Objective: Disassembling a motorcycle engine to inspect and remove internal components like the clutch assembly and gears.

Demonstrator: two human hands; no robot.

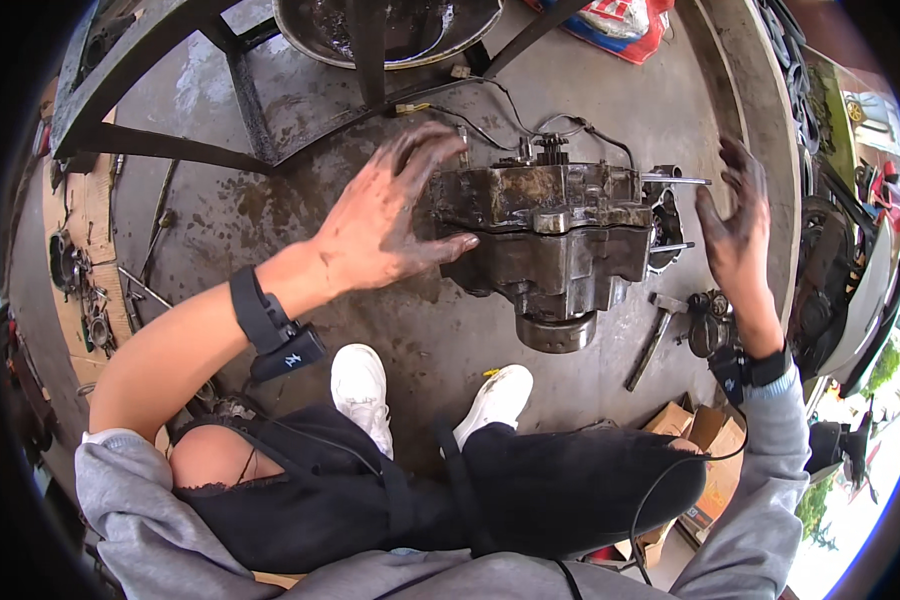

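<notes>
A greasy metal engine crankcase (pixel 560 235) rests on the floor in front of my feet, with a gear and a cable on its far side. Two long studs (pixel 678 180) stick out from its right end. My left hand (pixel 395 205) is at the left end of the crankcase, fingers spread and curved around it; whether the fingertips touch the metal I cannot tell. Beyond the studs, my right hand (pixel 738 220) is held apart from the crankcase, its fingers stretched and holding nothing. Dark grease covers the fingers of both hands.
A hammer (pixel 655 340) lies right of the crankcase beside a small dark metal part (pixel 710 322). A black metal frame (pixel 240 100) and a round basin (pixel 315 40) stand at the far side. Cardboard with tools (pixel 100 270) is at left, an open cardboard box (pixel 715 460) near my right knee.
</notes>
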